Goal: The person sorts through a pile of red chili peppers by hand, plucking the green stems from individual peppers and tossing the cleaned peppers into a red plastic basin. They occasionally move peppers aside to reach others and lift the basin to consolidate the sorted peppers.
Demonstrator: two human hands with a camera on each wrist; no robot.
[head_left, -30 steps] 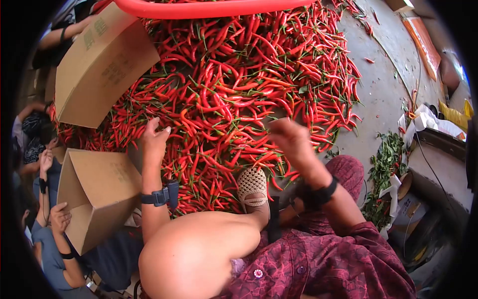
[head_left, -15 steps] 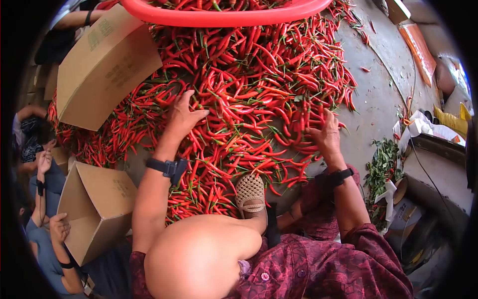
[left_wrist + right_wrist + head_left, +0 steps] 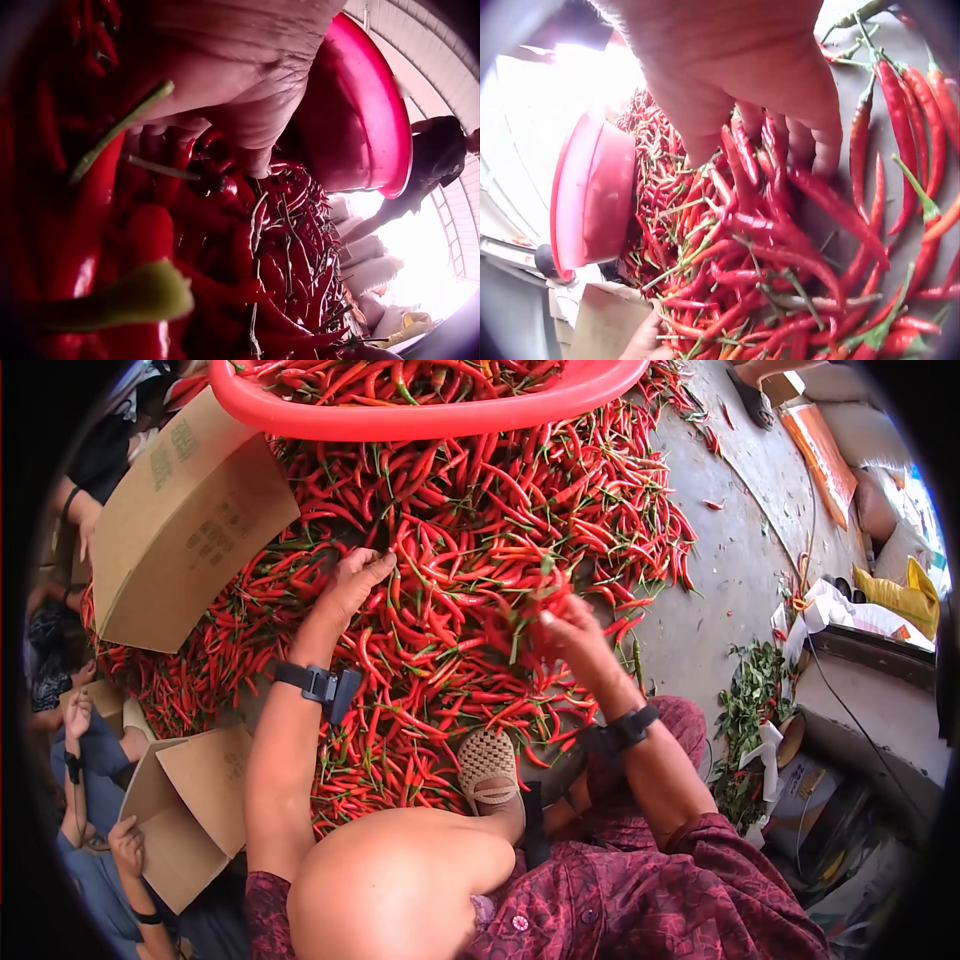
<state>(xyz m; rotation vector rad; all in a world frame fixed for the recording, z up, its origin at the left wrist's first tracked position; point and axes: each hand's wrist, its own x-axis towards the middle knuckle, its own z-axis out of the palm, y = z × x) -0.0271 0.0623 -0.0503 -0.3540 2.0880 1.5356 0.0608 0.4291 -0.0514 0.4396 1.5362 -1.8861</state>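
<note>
Red chili peppers [image 3: 460, 570] with green stems lie in a broad heap on the floor. Above the heap's right part, my right hand [image 3: 578, 632] grips a bunch of chili peppers [image 3: 540, 605], blurred in the head view. In the right wrist view its fingers [image 3: 826, 146] curl over several peppers at the pile's edge. My left hand [image 3: 355, 582] reaches into the middle-left of the heap, thumb to the right. Its fingertips [image 3: 196, 126] are down among peppers and the thumb stands apart from them; I cannot tell whether they hold any.
A red plastic tub [image 3: 430, 425] with chili peppers inside stands at the far side. Cardboard boxes [image 3: 195, 520] are at the left, where another person's hand [image 3: 127, 847] touches an open carton [image 3: 205, 780]. Green leaves [image 3: 752, 705] lie at the right. My sandalled foot [image 3: 488, 765] borders the heap.
My right hand has taken hold of chili peppers and come back left with them. My left hand went forward and right into the heap, then shifted slightly left. The tub shows lower in view.
</note>
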